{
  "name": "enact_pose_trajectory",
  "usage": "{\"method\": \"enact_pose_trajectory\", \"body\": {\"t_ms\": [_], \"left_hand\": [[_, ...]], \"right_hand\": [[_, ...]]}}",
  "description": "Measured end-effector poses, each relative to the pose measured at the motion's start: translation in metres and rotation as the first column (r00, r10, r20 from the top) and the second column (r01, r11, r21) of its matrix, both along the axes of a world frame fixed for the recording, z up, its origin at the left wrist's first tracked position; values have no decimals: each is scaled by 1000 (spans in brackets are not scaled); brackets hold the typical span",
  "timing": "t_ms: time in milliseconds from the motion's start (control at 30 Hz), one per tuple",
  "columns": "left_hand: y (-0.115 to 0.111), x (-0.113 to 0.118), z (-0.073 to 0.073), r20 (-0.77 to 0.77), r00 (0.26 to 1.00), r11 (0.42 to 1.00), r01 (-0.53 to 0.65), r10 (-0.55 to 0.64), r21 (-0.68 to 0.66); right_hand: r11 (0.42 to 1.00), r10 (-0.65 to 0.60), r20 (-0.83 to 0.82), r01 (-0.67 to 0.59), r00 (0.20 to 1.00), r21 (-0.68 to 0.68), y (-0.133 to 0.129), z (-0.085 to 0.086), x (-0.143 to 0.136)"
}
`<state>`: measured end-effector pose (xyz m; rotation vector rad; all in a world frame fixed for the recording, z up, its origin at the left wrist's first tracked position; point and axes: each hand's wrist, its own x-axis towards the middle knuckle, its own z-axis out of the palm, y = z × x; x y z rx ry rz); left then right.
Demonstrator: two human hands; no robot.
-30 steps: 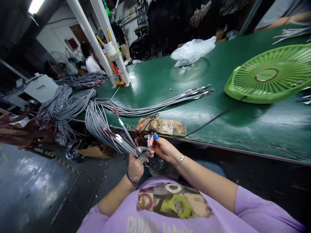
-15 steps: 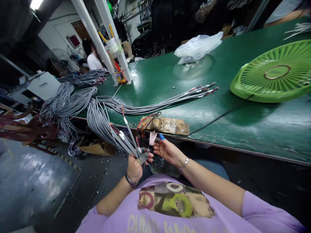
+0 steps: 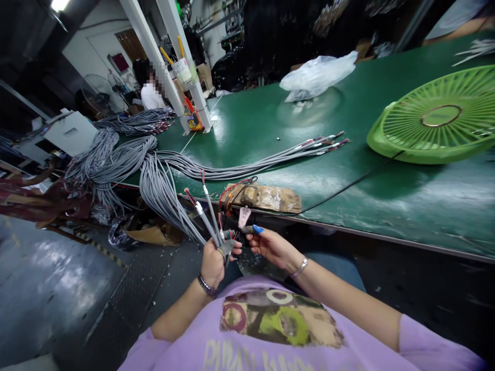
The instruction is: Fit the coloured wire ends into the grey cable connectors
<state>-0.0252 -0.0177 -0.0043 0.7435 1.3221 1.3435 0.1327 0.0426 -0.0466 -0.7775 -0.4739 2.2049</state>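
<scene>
My left hand [image 3: 214, 263] is closed around a bunch of grey cables [image 3: 209, 219], whose stripped ends with white sleeves and coloured wires point up and away. A grey cover wraps its thumb. Close by on the right, my right hand [image 3: 273, 250] has its fingers curled together beside the fine wire ends [image 3: 232, 235]; anything between its fingertips is too small to make out. Blue wrapping shows on one of its digits and a grey cover on another. Just beyond the hands, a pale pink piece [image 3: 244, 217] hangs by a wooden block [image 3: 273, 198] at the table edge.
Long grey cables [image 3: 162, 190] drape over the green table [image 3: 332, 180] and its left edge. A green fan [image 3: 433, 118] lies at right, its black cord [image 3: 348, 183] running to the block. Behind are a plastic bag [image 3: 317, 77] and white posts [image 3: 185, 67]. A person [image 3: 150, 95] sits far left.
My right hand has drawn slightly right and down, away from the pink piece. The cable ends in my left hand have spread and shifted a little.
</scene>
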Motion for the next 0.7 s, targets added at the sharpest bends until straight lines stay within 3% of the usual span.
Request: {"method": "enact_pose_trajectory", "body": {"t_ms": [167, 267, 333, 433, 533, 700], "left_hand": [[-1, -2, -6, -7, 999, 999, 35, -35, 36], [-5, -5, -9, -72, 992, 992, 109, -104, 60], [-8, -6, -11, -136, 977, 983, 176, -166, 58], [-14, -5, -11, -301, 927, 962, 259, -222, 87], [-18, -3, -10, -428, 868, 932, 336, -252, 133], [-18, -4, -11, -415, 836, 881, 451, -360, 143]], "right_hand": [[974, -99, 156, 64, 983, 216, -7, 11, 3], [903, -153, 301, 10, 941, 429, -13, 22, 5], [852, -126, 334, -71, 934, 519, -19, 29, 5], [803, -67, 324, -142, 944, 579, -28, 35, 3], [751, -127, 348, -140, 929, 645, -33, 34, -2], [704, -172, 363, -144, 916, 696, -36, 34, -5]]}}
